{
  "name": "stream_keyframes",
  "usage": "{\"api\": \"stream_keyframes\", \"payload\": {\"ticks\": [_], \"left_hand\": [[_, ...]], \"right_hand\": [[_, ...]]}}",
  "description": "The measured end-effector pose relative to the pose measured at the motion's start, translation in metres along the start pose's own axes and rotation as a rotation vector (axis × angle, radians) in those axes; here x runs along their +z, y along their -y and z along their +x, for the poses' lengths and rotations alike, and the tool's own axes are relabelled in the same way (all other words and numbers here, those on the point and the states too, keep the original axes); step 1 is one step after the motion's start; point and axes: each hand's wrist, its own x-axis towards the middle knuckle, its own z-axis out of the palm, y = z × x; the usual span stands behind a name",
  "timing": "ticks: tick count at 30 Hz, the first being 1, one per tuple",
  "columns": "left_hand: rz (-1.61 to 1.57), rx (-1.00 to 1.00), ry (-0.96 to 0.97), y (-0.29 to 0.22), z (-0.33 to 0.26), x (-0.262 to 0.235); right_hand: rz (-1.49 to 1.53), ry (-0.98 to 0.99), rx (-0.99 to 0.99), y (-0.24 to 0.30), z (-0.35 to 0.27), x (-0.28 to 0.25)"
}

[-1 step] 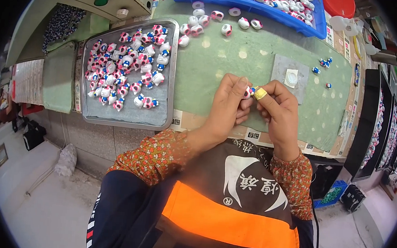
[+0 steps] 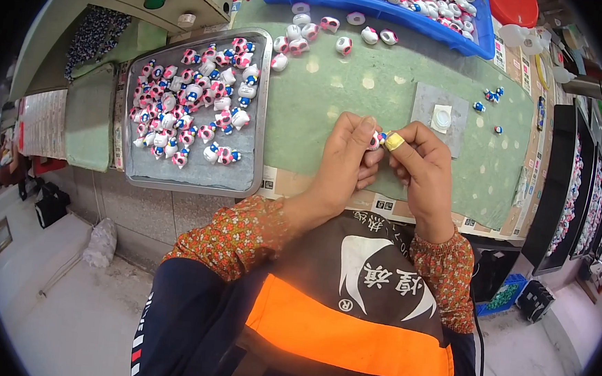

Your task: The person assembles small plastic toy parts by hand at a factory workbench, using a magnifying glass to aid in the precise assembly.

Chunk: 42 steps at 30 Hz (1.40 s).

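Note:
Close together over the front of the green mat, both my hands pinch one small figurine (image 2: 375,141) with a white-and-pink head and a blue body. My left hand (image 2: 348,153) is closed on its head. My right hand (image 2: 421,161), with yellow tape around the thumb, is closed at the blue body; the fingers partly hide it. Right of the hands lie several loose blue figurine bodies (image 2: 491,95). Past my right hand is a grey square plate (image 2: 423,99) bearing a small round white dish (image 2: 442,119).
A metal tray (image 2: 260,116) full of figurines stands left of my hands. Loose white-and-pink heads (image 2: 343,46) lie at the back of the green mat (image 2: 320,93), before a blue bin (image 2: 485,47) of heads. A machine with red and green buttons (image 2: 154,0) stands far left; black trays (image 2: 555,183) are at right.

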Motion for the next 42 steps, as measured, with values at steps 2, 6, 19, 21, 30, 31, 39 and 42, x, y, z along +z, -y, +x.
{"api": "stream_keyframes", "payload": {"ticks": [2, 6, 19, 21, 30, 31, 39, 42], "left_hand": [[0.005, -0.06, -0.036, -0.002, -0.001, 0.002], [0.036, -0.099, -0.064, -0.002, -0.003, 0.002], [0.201, 0.03, 0.037, 0.0, -0.002, -0.005], [0.293, 0.144, 0.024, -0.012, -0.003, -0.006], [1.184, 0.976, -0.402, -0.124, -0.014, -0.09], [1.48, 1.058, -0.519, -0.132, -0.018, -0.101], [1.942, 1.093, -0.615, -0.136, -0.021, -0.121], [1.897, 1.14, -0.548, -0.134, -0.01, -0.093]], "right_hand": [[-0.019, -0.004, 0.017, 0.001, -0.001, 0.0], [-0.079, -0.006, 0.013, -0.002, -0.002, 0.001], [-0.216, 0.003, -0.228, -0.008, -0.008, 0.001], [-0.284, -0.01, -0.253, 0.0, -0.009, -0.013], [-0.967, -0.625, -0.611, 0.031, 0.024, -0.11], [-0.962, -0.624, -0.611, 0.03, 0.028, -0.111], [-1.346, -0.617, -0.604, 0.019, 0.05, -0.115], [-1.325, -0.596, -0.453, 0.023, 0.051, -0.116]]}}
